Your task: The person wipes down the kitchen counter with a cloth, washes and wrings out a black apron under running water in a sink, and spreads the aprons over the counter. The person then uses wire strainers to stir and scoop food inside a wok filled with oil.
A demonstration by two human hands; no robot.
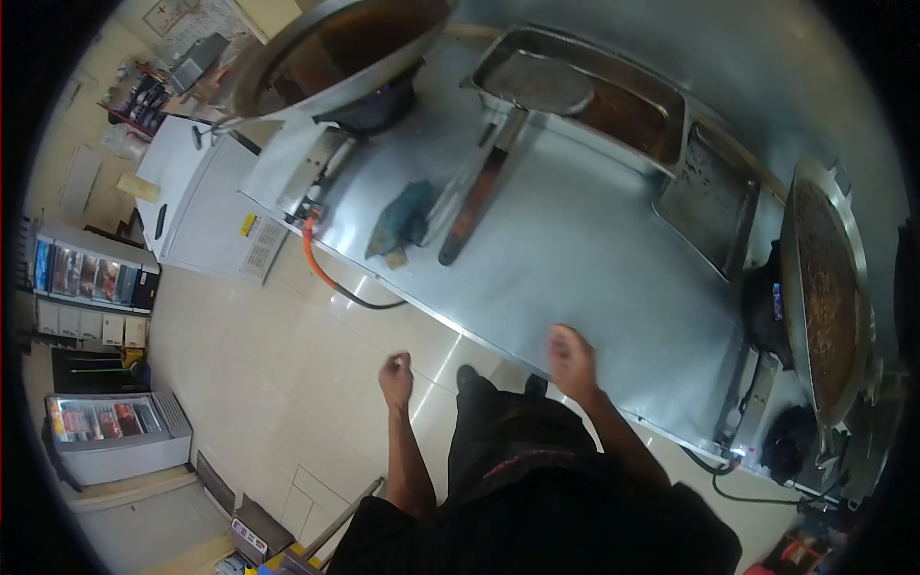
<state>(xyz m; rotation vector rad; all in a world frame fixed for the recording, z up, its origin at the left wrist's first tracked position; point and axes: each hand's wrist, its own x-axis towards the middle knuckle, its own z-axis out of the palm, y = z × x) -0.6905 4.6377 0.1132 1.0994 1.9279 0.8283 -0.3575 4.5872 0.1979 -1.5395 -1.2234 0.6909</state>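
Note:
Over the tiled floor, off the table's front edge, my left hand (pixel 396 379) hangs with its fingers curled in and nothing seen in them. My right hand (pixel 572 360) is above the front edge of the metal table (pixel 498 287); it is blurred and its fingers are hard to make out. Farther back on the table lie a crumpled teal cloth (pixel 401 222) and a long-handled skimmer (pixel 544 84), its round head resting in a deep metal tray (pixel 628 153) with reddish-brown liquid. Neither hand touches them.
A large wok (pixel 335 57) of dark liquid sits on a burner at the back left. Another wok (pixel 826 287) with brown food stands at the right. Beside the deep tray is a flat tray (pixel 707 199). An orange hose (pixel 321 268) hangs by the table edge; a white freezer (pixel 216 196) stands left.

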